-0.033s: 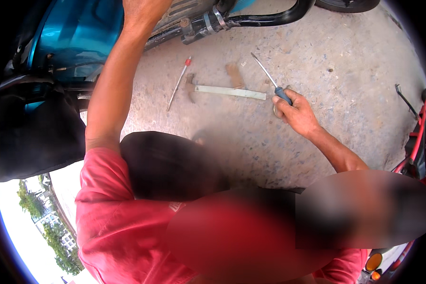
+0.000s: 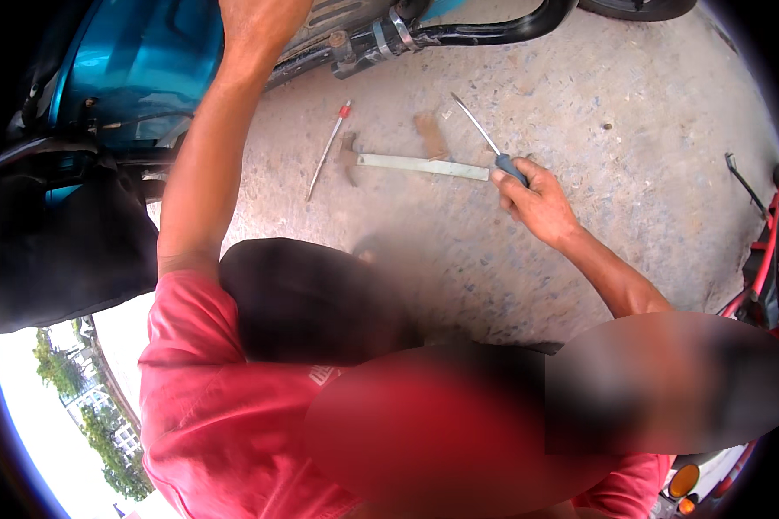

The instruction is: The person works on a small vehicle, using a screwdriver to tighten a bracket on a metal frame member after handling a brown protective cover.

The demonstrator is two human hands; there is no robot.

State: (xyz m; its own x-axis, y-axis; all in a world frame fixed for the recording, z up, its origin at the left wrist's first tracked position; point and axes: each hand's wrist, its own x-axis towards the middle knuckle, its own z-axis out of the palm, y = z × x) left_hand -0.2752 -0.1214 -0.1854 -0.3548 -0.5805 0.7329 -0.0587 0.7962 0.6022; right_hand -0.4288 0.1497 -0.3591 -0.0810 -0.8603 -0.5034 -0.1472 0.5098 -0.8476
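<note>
Blue-grey on its handle, the screwdriver (image 2: 511,168) is right of centre in the upper half of the frame, its metal shaft slanting toward the upper left. The right hand (image 2: 541,203) is closed about that handle, thumb and fingers gripping it. Just left of this hand in the frame, a hammer (image 2: 415,164) lies on the rough concrete ground (image 2: 649,208), its pale handle running leftward to a rusty head. A brown block (image 2: 429,137) lies along the handle's upper edge, and farther left is a thin rod (image 2: 328,143) with a red collar near its top.

The left hand (image 2: 264,22) reaches the top edge, beside a shiny blue panel (image 2: 138,69) at upper left; its fingers are cut off, so I cannot tell how they are set. A black pipe (image 2: 493,35) curves across the top toward a tyre (image 2: 639,9) at upper right. A dark-clothed knee (image 2: 294,298) fills the area left of centre, above a red shirt (image 2: 225,406).
</note>
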